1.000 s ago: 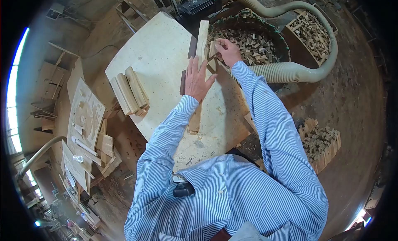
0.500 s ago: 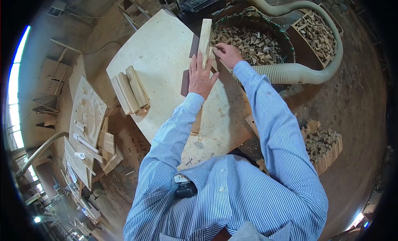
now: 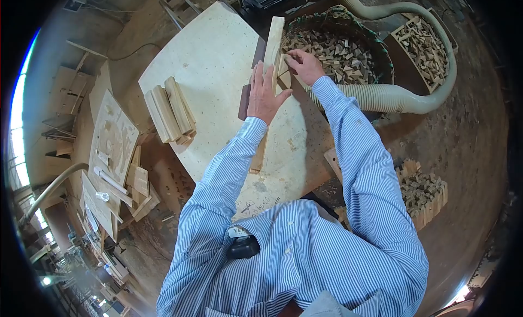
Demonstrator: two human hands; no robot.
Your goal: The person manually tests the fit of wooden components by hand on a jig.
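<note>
A long pale wooden strip (image 3: 275, 36) lies along a dark fence (image 3: 258, 52) on the pale tabletop (image 3: 212, 50). My left hand (image 3: 264, 96) rests flat on the strip with its fingers spread, the thumb out to the right. Just right of the strip, my right hand (image 3: 306, 66) has thumb and forefinger closed on a small wood block (image 3: 284, 66) at the strip's side. The near end of the strip shows below my left wrist. Several wooden strips (image 3: 171, 110) are stacked on the left of the tabletop.
Behind my right hand stands a round basket (image 3: 388, 61) of wood offcuts. A ribbed hose (image 3: 381, 98) curves around it, beside a box of offcuts (image 3: 422, 44). More small blocks (image 3: 422, 191) sit at the lower right. Boards (image 3: 114, 137) lean at the left.
The view has shifted slightly. Both hands remain at the strip, with my left thumb spread further out and my right hand a little farther from my left fingers.
</note>
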